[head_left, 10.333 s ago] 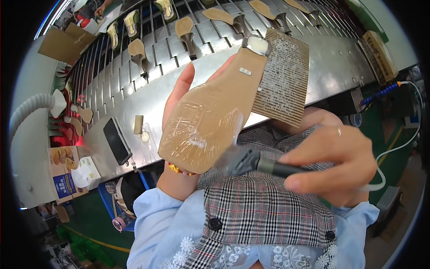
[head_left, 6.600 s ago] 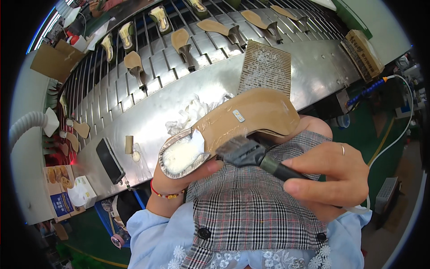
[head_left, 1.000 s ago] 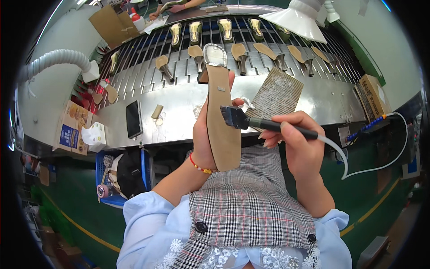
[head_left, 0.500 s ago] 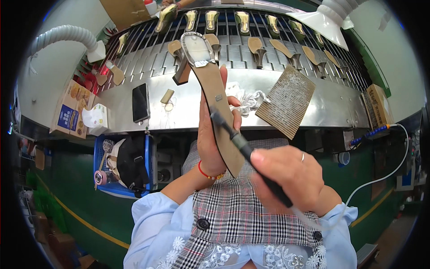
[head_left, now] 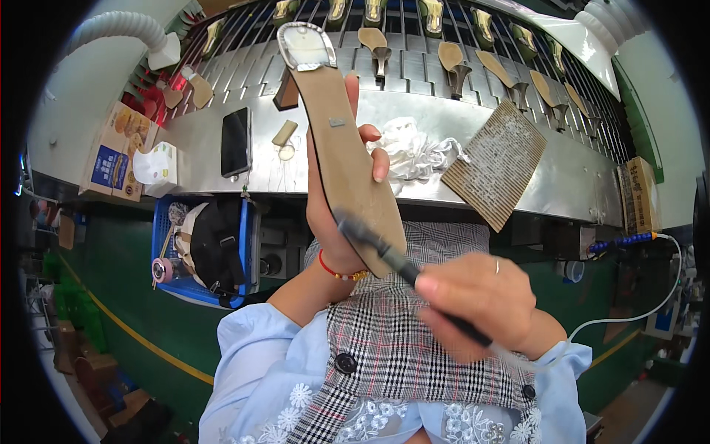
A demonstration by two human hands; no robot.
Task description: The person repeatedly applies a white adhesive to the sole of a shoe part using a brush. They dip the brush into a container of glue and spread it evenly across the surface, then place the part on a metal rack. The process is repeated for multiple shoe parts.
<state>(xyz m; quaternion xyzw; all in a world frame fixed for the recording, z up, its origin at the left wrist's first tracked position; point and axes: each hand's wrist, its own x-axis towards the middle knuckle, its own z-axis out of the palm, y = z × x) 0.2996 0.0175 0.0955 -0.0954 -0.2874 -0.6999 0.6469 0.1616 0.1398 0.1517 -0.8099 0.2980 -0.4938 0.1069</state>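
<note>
My left hand point(head_left: 321, 213) grips a long tan shoe sole point(head_left: 345, 159) from behind, with its fingertips over the right edge. At the far end of the sole is a pale oval area with a gathered silver rim. A brown heel point(head_left: 287, 92) shows behind that end; whether it is attached is unclear. In my right hand point(head_left: 481, 300) is a black-handled brush point(head_left: 400, 265) joined to a pale hose point(head_left: 600, 320). Its dark, motion-blurred head lies against or just over the near left part of the sole.
Several tan soles with heels point(head_left: 451, 63) and metallic shoe forms point(head_left: 431, 16) line the slatted conveyor point(head_left: 414, 74). On the metal bench lie a phone point(head_left: 237, 142), a crumpled white cloth point(head_left: 410, 148) and a ribbed board point(head_left: 497, 164). A blue basket point(head_left: 160, 222) stands below left.
The sole has shifted away from me and slightly left, its face turned more toward view. The brush head has moved toward the sole's near end. The whole view has also shifted.
</note>
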